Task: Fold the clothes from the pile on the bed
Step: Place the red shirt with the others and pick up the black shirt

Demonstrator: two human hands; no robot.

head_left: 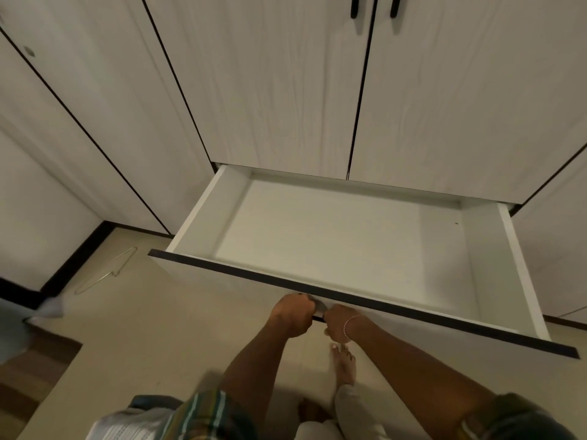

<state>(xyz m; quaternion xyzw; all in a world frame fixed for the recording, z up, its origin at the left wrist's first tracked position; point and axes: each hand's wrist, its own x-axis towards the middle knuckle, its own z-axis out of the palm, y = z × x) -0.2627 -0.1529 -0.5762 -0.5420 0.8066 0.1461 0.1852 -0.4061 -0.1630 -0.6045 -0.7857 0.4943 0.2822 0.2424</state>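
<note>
I see both hands, left (293, 314) and right (341, 322), side by side gripping the drawer (203, 217) handle (320, 307), drawer front running left-right; no clothes in view

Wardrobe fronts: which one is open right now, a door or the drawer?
The drawer below the two handled doors is pulled out; both hands grip its dark front edge. Every door is shut.

Both my bare arms reach forward; left hand (293, 314) and right hand (341, 322) side by side, fingers curled, gripping dark handle (319, 308).
</note>
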